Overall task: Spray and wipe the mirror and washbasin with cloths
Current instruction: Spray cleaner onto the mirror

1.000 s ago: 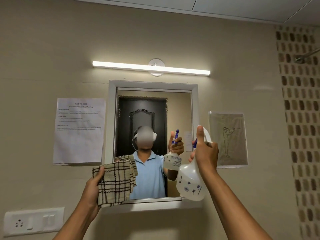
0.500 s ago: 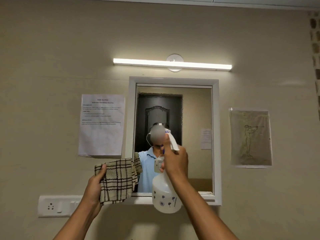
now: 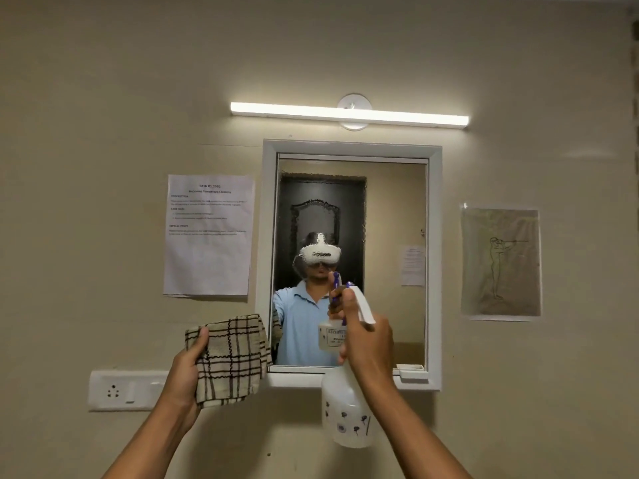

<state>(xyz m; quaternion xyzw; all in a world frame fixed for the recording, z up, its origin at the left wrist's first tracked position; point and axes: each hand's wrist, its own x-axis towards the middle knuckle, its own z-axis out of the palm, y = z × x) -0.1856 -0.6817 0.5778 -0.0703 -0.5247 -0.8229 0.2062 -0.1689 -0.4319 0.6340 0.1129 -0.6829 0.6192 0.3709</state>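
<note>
Mirror (image 3: 387,209) wall | left hand (image 3: 185,371) grips cloth (image 3: 230,357) | right hand (image 3: 368,344) grips, half-hides bottle (image 3: 345,413)

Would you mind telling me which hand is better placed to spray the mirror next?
The right hand. It grips the spray bottle by its trigger head, raised in front of the mirror with the nozzle toward the glass. The left hand only holds the checked cloth, off the mirror's lower left corner.

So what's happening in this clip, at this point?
A person is cleaning a wall mirror. The right hand grips a white spray bottle raised in front of the glass, nozzle toward it. The left hand holds a checked cloth up beside the mirror's lower left corner, not touching the glass. No washbasin is in view.
</note>
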